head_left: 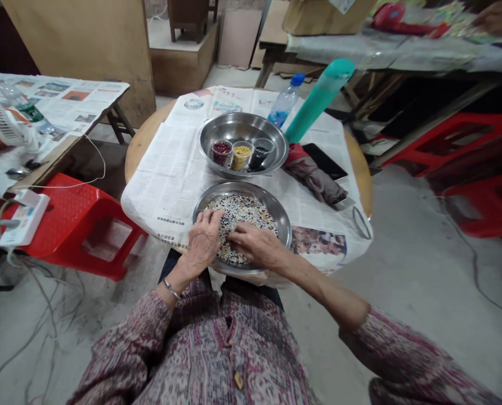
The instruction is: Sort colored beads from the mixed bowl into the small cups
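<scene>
A round steel basin (283, 216) holds a spread of mixed small grains (251, 211), mostly white with black, yellow and dark red bits. My left hand (206, 233) lies over its left side, fingers bent together onto the grains. From the right, my right hand (255, 243) reaches in, its fingers curled down and drawn together. Whatever is between the fingertips of either hand is too small to see. Just behind stands a second steel basin (209, 154) with three clear cups: dark red grains (222, 152), yellow grains (241, 156) and black grains (259, 156).
Newspaper (158, 191) covers the round table. Behind the basins are a blue-capped bottle (282, 104) and a tall teal bottle (321, 101). A folded umbrella (318, 180) and a dark tablet-like slab (325, 160) lie right. A red stool (82, 225) carries a power strip (23, 219).
</scene>
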`<state>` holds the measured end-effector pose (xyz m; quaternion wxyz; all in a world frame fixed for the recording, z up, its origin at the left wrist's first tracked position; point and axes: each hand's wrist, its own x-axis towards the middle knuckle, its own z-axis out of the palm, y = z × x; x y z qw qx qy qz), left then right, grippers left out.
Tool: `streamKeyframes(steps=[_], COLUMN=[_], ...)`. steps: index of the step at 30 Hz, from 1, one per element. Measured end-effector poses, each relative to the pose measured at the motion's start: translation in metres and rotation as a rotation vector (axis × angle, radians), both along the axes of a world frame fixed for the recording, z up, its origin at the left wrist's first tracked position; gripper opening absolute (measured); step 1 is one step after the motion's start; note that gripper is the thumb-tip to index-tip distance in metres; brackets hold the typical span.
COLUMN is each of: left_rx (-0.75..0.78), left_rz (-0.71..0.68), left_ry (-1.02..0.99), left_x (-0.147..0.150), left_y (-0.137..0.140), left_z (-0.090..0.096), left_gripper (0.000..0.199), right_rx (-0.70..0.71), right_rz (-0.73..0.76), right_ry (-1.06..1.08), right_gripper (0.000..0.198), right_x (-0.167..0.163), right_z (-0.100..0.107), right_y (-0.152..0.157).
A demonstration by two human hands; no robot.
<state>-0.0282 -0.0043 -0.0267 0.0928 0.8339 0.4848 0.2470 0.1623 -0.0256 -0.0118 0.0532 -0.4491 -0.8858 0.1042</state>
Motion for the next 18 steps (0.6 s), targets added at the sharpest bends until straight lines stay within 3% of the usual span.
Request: streamKeyframes(steps=[6, 9, 12, 18], left_rx=[0.018, 0.006, -0.013, -0.046], left_rz=[-0.015, -0.012, -0.014, -0.012], left_ry=[0.022, 0.034, 0.037, 0.041], left_x=[-0.001, 0.000, 0.000, 0.000], left_y=[0.001, 0.001, 0.000, 0.000], left_z=[-0.001, 0.000, 0.001, 0.002], left_gripper=[0.034, 0.033, 0.034, 0.039], right_rx=[0.171, 0.199, 0.121, -0.046], right_rz=[-0.397, -0.488, -0.396, -0.103], right_ry=[0.040, 0.044, 0.103, 0.261], right_gripper=[0.020, 0.023, 0.026, 0.012], right_x=[0.026, 0.023, 0.010, -0.016], right_z=[-0.007, -0.011, -0.014, -0.010], right_y=[0.028, 0.030, 0.024, 0.003])
